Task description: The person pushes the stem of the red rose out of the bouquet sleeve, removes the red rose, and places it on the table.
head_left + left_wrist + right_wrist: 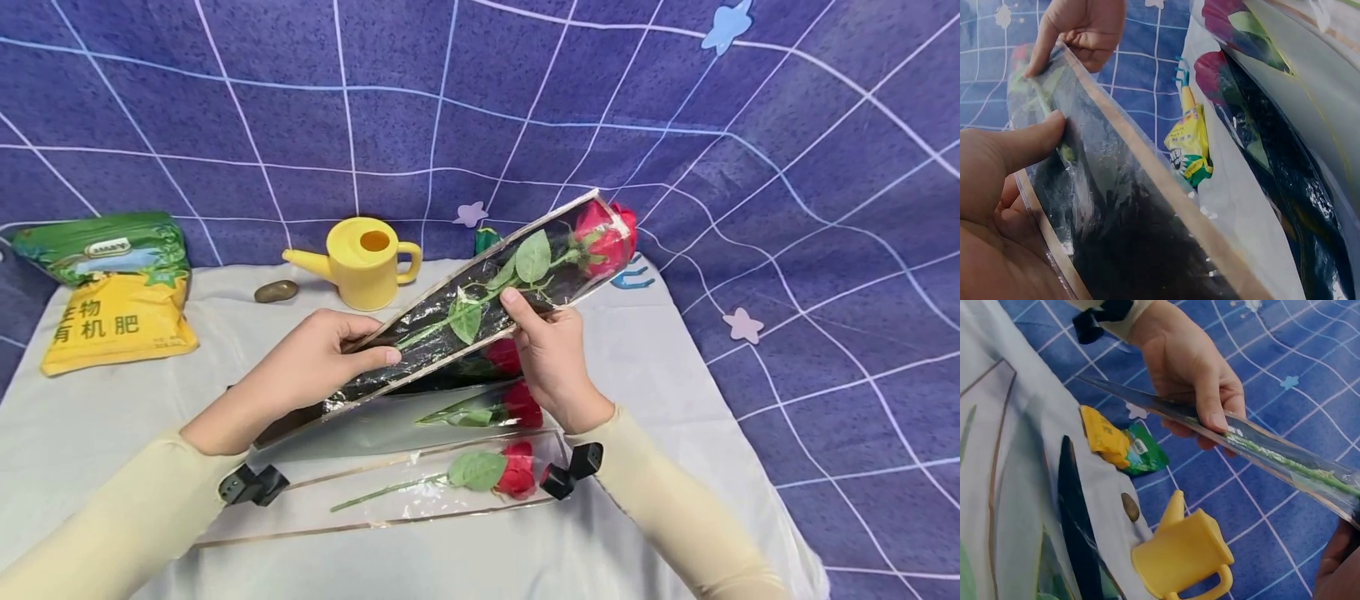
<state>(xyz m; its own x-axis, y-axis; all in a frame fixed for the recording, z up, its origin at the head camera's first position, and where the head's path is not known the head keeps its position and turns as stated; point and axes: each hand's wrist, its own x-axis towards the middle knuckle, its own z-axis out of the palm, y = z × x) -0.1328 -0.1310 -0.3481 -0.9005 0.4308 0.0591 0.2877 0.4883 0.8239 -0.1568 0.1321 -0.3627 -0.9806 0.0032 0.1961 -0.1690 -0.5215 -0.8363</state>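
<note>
Left hand (318,354): I see it pinching the black sleeve (420,321), thumb on the front and the other fingers curled behind the near-left edge.
Right hand (551,354): it pinches the same sleeve further up, thumb across the front, the rest of the fingers behind the lower edge.
Held rose (602,237): inside the sleeve; the stem runs up from the left thumb tip past the right thumb, and the red bloom sits beyond the right fingers at the wide end.
Tilt: I have the sleeve slanting, bloom end up and to the right, off the table (637,367).
Lying roses: dark-backed rose (501,357) partly hidden under the sleeve, middle rose (522,406) and near rose (516,470) on my side of the right fingers, all in wrappers.
Can (366,271): yellow, beyond the left fingers, apart from them.
Stone (276,291): beyond and left of the left fingers.
Bag (123,321): green and yellow, well left of the left fingers.
Fork (633,277): blue, beyond and right of the right fingers.
</note>
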